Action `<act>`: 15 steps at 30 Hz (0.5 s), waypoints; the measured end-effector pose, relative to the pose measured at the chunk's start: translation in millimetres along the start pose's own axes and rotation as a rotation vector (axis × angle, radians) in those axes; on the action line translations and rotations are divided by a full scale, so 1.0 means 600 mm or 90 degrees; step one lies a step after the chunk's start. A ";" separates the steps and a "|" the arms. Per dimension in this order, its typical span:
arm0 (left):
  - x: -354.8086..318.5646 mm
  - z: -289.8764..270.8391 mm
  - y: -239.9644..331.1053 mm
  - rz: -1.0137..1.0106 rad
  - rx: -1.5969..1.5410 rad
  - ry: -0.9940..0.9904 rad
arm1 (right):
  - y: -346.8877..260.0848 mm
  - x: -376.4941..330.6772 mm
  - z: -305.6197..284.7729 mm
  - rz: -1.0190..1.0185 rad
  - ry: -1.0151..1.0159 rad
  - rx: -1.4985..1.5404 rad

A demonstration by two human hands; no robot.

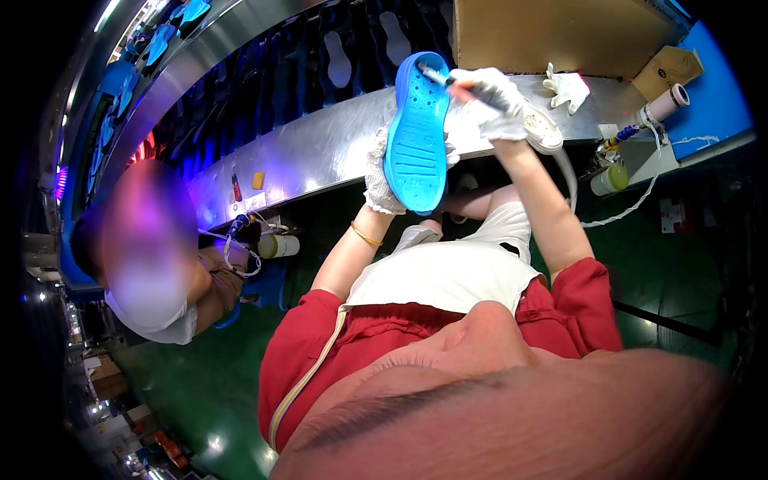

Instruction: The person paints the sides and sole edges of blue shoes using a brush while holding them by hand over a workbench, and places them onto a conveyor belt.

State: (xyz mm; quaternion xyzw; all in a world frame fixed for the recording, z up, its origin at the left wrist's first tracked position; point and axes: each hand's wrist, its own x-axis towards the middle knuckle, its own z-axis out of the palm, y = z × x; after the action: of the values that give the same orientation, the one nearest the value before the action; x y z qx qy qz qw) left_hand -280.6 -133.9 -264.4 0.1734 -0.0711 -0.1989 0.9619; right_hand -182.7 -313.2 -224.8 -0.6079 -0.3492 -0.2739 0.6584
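Observation:
My left hand (379, 178), in a white knit glove, grips a bright blue shoe sole (416, 148) by its sides and keeps it raised above the metal bench's front edge. The sole's inner face is toward me, with small holes near the upper end and ridges lower down. In my gloved right hand (498, 100) is a slim brush (434, 75), its dark tip at the upper part of the sole. The brush's handle is partly hidden and blurred by the fingers. Close below my right wrist sits a white oval container (544, 132).
Behind the metal bench (312, 152), a dark conveyor carries grey soles (338, 60). A cardboard box (560, 36) and a loose white glove (566, 88) are at the right, near a hose (632, 212). At left sits a co-worker (152, 256); a red-handled tool (236, 188) lies nearby.

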 end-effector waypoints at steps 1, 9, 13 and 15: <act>0.000 -0.004 0.001 0.006 0.005 0.005 | -0.015 -0.022 0.009 0.030 -0.035 0.034; -0.010 -0.012 0.020 0.018 0.027 0.079 | -0.049 -0.049 -0.029 0.310 -0.181 0.086; -0.011 -0.003 0.012 0.018 0.136 0.062 | -0.024 0.013 -0.048 0.033 -0.121 -0.153; -0.011 -0.001 0.014 0.030 0.188 0.061 | -0.038 0.015 -0.047 0.015 -0.174 -0.155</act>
State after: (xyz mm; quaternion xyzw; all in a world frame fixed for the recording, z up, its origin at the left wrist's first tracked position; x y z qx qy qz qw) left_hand -283.1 -123.6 -262.3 0.3208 -0.0578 -0.1550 0.9326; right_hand -191.6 -343.4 -204.3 -0.7185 -0.3927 -0.2212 0.5298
